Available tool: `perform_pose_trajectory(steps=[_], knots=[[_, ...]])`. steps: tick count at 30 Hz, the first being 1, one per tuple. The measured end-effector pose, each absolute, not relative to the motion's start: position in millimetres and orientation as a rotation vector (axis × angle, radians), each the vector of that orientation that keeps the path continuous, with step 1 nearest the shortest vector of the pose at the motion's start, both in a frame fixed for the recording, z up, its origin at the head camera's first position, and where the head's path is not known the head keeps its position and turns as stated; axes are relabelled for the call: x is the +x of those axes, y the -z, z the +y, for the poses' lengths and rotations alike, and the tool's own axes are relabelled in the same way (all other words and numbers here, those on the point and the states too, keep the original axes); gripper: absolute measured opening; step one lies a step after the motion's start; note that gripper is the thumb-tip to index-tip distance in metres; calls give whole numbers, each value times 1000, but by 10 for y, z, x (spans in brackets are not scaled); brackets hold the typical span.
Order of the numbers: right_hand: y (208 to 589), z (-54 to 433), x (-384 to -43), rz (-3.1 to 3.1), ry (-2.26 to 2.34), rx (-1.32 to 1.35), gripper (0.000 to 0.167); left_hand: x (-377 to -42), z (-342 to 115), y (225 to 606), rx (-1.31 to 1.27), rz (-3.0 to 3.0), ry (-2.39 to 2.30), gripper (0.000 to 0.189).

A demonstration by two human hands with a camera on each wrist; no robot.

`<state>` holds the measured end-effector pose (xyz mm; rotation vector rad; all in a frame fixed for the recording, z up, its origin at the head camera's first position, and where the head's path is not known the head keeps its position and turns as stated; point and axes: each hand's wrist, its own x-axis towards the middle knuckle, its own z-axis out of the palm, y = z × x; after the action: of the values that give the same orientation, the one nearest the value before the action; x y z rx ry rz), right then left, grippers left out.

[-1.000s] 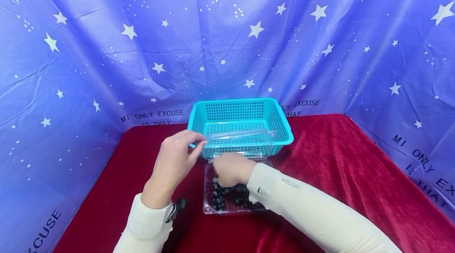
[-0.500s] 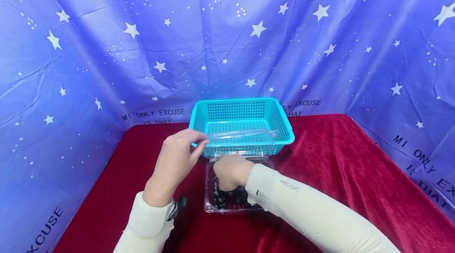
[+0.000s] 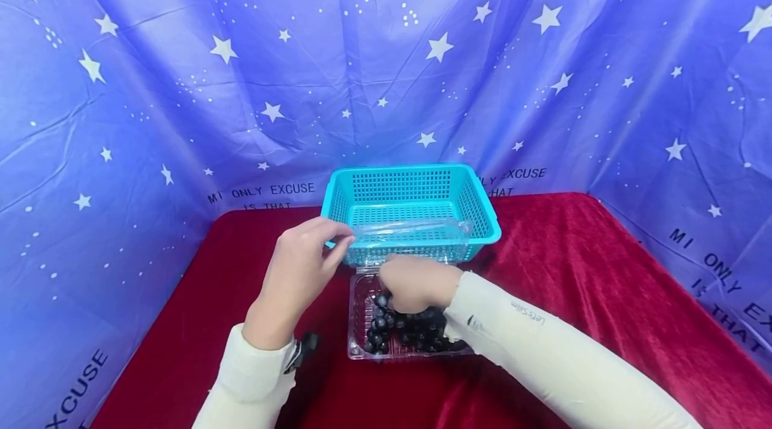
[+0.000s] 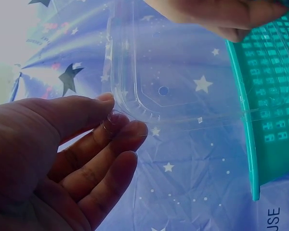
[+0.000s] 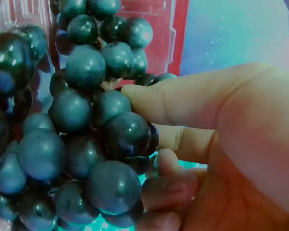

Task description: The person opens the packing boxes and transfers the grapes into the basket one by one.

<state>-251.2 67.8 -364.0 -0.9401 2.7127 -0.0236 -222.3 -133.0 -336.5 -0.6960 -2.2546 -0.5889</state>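
Note:
A clear plastic clamshell box (image 3: 357, 342) sits on the table, its lid (image 3: 410, 231) raised against the basket. My left hand (image 3: 298, 271) pinches a corner of that lid; in the left wrist view the thumb and fingers meet at the lid's corner (image 4: 144, 113). Inside the box lie dark grapes (image 3: 378, 332). My right hand (image 3: 416, 281) is over the box and holds part of a bunch; up close, its thumb (image 5: 173, 101) presses on the grapes (image 5: 72, 110) with fingers behind them. My right hand and sleeve hide part of the box.
Directly behind the box stands a turquoise plastic basket (image 3: 401, 175), with the lid overlapping its front side. A red velvet cloth (image 3: 543, 268) covers the table. Blue star-patterned curtains (image 3: 338, 67) hang around the back and sides.
My right hand has shifted to the right above the box, uncovering more grapes at the left. My left hand keeps its pinch on the lid and hardly moves.

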Motion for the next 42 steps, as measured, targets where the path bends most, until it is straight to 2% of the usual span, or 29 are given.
perform_pose_trajectory(steps=[5,9,12,18,24,31,37,42], knots=[[3659,796,-2537,2742,115,-1033,3,-2226,-1328,3363,-694,-2249,588,12],[3671,881,-2566,2744,197,-1084,17,-2228,-1324,3362,-695,-2251,591,12],[3652,970,-2579,2750,256,-1126,21,-2224,-1319,3359,-691,-2257,592,12],[3548,1223,-2544,2778,320,-1114,8,-2221,-1325,3365,-678,-2283,585,11],[3552,1449,-2462,2794,335,-986,17,-2225,-1323,3355,-688,-2282,577,10],[3722,1512,-2401,2809,166,-1009,47,-2225,-1328,3355,-683,-2271,577,11],[3830,1500,-2422,2810,155,-921,36,-2219,-1327,3358,-683,-2274,578,11],[3895,1443,-2400,2892,52,-882,38,-2224,-1324,3355,-694,-2266,586,9]])
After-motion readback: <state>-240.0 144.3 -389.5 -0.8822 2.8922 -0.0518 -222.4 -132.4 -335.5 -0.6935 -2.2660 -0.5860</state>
